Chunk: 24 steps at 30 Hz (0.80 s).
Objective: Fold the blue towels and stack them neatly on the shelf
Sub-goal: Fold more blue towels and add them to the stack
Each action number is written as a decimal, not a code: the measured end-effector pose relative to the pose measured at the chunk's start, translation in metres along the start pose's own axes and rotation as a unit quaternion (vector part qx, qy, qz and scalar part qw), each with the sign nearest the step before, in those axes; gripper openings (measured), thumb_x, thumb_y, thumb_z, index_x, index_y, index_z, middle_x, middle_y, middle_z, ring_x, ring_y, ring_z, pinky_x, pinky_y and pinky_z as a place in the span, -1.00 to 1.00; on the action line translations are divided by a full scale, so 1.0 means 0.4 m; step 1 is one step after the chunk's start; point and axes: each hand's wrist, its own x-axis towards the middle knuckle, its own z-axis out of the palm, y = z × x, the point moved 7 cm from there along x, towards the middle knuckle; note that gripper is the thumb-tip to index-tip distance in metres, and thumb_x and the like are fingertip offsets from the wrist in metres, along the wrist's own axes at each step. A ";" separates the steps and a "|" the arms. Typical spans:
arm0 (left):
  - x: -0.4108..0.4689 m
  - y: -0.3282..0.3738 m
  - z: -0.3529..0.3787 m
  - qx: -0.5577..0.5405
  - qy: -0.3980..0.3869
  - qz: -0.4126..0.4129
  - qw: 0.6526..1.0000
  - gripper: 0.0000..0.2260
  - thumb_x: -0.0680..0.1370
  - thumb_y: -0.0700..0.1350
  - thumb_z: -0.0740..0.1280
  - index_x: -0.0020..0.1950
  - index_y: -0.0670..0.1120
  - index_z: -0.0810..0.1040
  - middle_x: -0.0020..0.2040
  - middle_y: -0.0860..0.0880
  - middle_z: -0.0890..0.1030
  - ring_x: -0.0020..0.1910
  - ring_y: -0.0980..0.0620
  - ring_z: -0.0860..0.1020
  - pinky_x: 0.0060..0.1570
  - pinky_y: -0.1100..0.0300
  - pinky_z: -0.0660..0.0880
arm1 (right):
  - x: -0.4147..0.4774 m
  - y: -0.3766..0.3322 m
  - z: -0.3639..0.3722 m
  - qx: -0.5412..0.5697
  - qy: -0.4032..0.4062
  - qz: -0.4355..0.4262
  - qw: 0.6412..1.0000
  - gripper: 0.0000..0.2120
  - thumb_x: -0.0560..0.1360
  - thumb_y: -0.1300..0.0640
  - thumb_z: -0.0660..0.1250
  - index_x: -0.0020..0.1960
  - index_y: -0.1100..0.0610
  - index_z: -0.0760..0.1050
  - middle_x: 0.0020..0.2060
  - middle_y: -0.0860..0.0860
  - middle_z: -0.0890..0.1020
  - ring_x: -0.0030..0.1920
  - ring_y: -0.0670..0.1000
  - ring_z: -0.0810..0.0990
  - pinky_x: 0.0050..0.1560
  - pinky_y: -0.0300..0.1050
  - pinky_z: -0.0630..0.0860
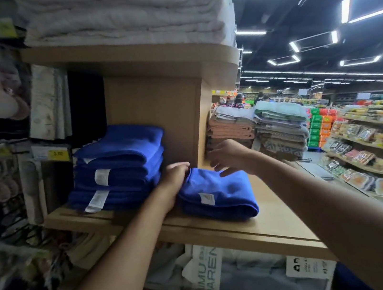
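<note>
A folded blue towel (216, 196) is seen on the shelf (272, 217), just beside a stack of blue towels (116, 166). Its left end is gripped by the left hand (176, 180); the right hand (230, 157) is spread above its far edge.

Both arms outstretched, left hand (174, 180) with fingers curled gripping, right hand (230, 157) splayed.

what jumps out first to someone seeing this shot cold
Bright blue stands out: a stack of blue towels at the left of the wooden shelf, and one folded blue towel lying alone to its right. The left hand grips that towel's left end while the right hand spreads open just above it. A pile of white towels fills the shelf above.
</note>
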 end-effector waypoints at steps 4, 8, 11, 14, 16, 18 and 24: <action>0.017 0.084 0.067 0.130 -0.045 0.064 0.988 -0.61 0.62 -0.35 0.10 0.42 -0.25 0.48 0.23 -0.22 0.57 -0.05 -0.03 0.58 -0.16 0.44 0.43 | -0.022 0.043 -0.038 -0.219 0.039 -0.060 0.973 -0.63 0.65 0.06 0.19 -0.32 0.12 0.38 -0.38 0.03 0.47 -0.25 0.10 0.44 -0.29 -0.09 0.32; 0.008 0.040 0.139 0.326 -0.109 0.065 0.937 -0.62 0.69 -0.20 0.05 0.46 -0.26 0.41 0.47 -0.25 0.41 0.41 -0.18 0.41 0.36 0.12 0.32 | -0.041 0.127 0.050 -0.305 -0.033 -0.046 0.951 -0.52 0.69 -0.14 0.05 0.20 0.23 0.52 0.25 0.20 0.56 0.28 0.17 0.50 0.19 -0.04 0.37; 0.004 -0.033 0.140 0.465 -0.158 0.067 0.869 -0.57 0.72 -0.08 0.00 0.53 -0.24 0.30 0.57 -0.22 0.25 0.56 -0.14 0.22 0.51 0.08 0.12 | -0.063 0.197 0.065 -0.312 -0.042 -0.052 0.948 -0.47 0.69 -0.19 0.02 0.40 0.19 0.40 0.51 0.12 0.36 0.53 0.10 0.24 0.49 0.01 0.17; 0.004 -0.060 0.141 0.522 -0.184 0.096 0.827 -0.51 0.72 0.01 -0.05 0.63 -0.14 0.10 0.65 -0.11 0.03 0.63 -0.05 0.00 0.58 0.08 -0.06 | -0.071 0.224 0.065 -0.299 -0.045 -0.065 0.951 -0.40 0.68 -0.22 0.01 0.55 0.15 0.25 0.61 0.05 0.18 0.61 0.03 0.07 0.58 0.07 0.04; 0.001 -0.061 0.143 0.540 -0.189 0.098 0.814 -0.50 0.72 0.03 -0.07 0.64 -0.11 0.04 0.66 -0.08 -0.04 0.63 -0.02 -0.06 0.59 0.03 -0.08 | -0.067 0.225 0.067 -0.305 -0.051 -0.069 0.948 -0.36 0.68 -0.24 0.01 0.60 0.14 0.17 0.64 0.03 0.12 0.63 0.00 0.01 0.60 0.08 0.00; -0.006 -0.057 0.142 0.540 -0.190 0.099 0.814 -0.50 0.72 0.04 -0.07 0.65 -0.08 0.03 0.66 -0.05 -0.05 0.63 0.00 -0.07 0.59 0.01 -0.08 | -0.060 0.228 0.068 -0.303 -0.056 -0.069 0.949 -0.36 0.67 -0.25 0.02 0.60 0.14 0.19 0.64 0.02 0.13 0.63 0.00 0.01 0.60 0.07 0.00; -0.016 -0.047 0.127 0.521 -0.181 0.101 0.828 -0.51 0.72 0.07 -0.05 0.65 -0.01 0.07 0.66 0.01 -0.03 0.63 0.05 -0.06 0.58 0.08 -0.10 | -0.050 0.267 -0.027 -0.227 0.131 -0.020 0.965 -0.38 0.62 -0.27 0.07 0.46 0.15 0.41 0.52 0.10 0.36 0.54 0.11 0.24 0.49 0.02 0.18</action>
